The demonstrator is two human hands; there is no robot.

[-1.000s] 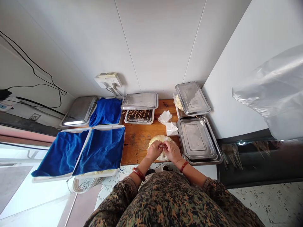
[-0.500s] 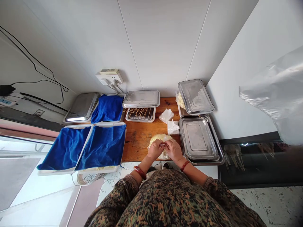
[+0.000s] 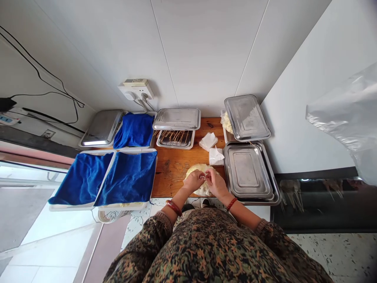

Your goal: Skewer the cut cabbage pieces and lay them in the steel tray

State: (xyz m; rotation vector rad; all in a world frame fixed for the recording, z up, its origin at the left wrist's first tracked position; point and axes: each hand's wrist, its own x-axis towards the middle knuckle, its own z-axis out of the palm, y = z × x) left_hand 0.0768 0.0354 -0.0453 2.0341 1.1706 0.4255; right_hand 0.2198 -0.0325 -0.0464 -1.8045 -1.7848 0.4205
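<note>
A clear plastic bag with pale yellow contents lies at the front edge of the wooden table. Over its top, my left hand and my right hand meet, fingertips almost touching. Both pinch the gathered plastic at the bag's neck between thumb and fingers. The hands cover much of the bag, so what is inside cannot be made out clearly. Just behind them sit two packs of white paper napkins, a nearer pack and a farther pack.
Lidded steel trays stand on the right, with a tilted lid behind. Skewers lie in a tray under another lid. Blue cloths cover trays at left. A wall socket holds plugs.
My hands stay over the bag, still pinching its neck; the fingers have shifted slightly and the right hand is turned a little more upright. The whole view has moved slightly.
</note>
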